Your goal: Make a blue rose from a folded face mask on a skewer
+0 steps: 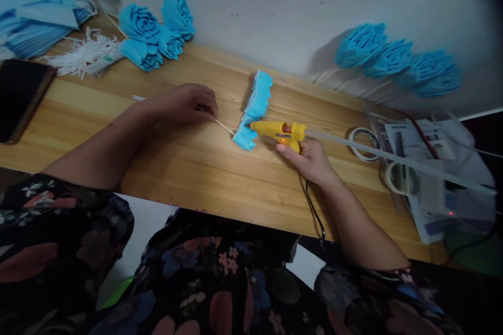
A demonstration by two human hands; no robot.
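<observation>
While the left hand (200,103) pinches a stick (225,126) and the right hand (315,161) grips a glue gun (271,129), sparing, steady strokes should suit the blue strip (259,97) near the back edge of the surface (188,175).

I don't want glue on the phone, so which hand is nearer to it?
Left. The left hand, pinching a thin stick, is to the right of the phone; the right hand, gripping the yellow glue gun, lies farther right, beyond the blue strip.
</observation>
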